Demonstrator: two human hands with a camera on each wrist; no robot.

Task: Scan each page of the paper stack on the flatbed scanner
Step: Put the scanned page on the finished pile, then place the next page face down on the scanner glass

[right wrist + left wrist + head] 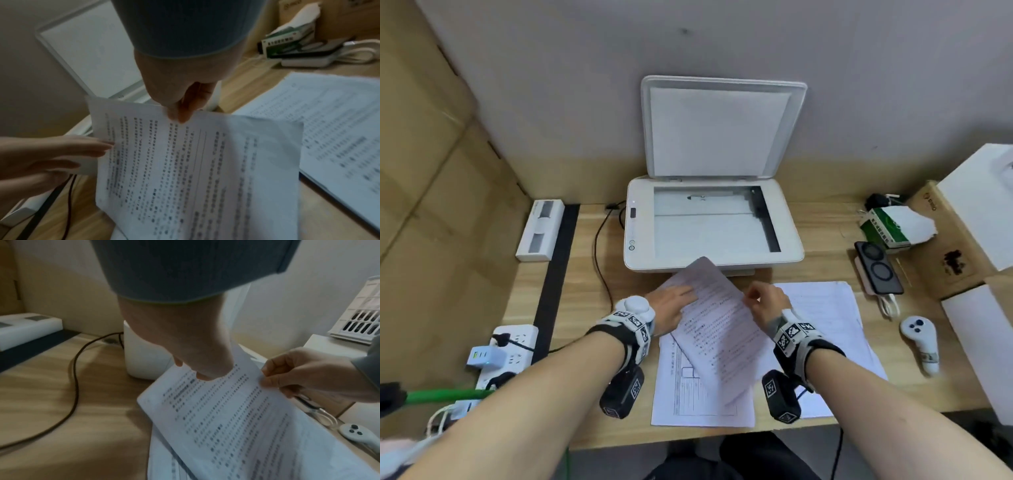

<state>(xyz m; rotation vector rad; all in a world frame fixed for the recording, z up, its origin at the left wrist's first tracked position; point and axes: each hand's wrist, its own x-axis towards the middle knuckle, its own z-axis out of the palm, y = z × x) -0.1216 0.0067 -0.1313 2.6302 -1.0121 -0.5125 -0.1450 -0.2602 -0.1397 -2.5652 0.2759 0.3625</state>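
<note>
The white flatbed scanner (640,236) stands at the back of the desk with its lid (717,126) raised and its glass (709,229) bare. In front of it one printed sheet (717,325) is lifted and tilted above the paper stack (688,397). My right hand (751,298) pinches the sheet's far right edge between thumb and fingers, which shows plainly in the right wrist view (180,113). My left hand (685,294) lies with straight fingers against the sheet's left edge (96,146). A second pile of printed pages (825,308) lies flat to the right.
A black cable (601,260) runs from the scanner's left side toward a power strip (506,349). A white box (540,229) sits far left. At the right are a tissue pack (893,226), a dark power bank (878,267), a white controller (921,342) and cardboard boxes (955,253).
</note>
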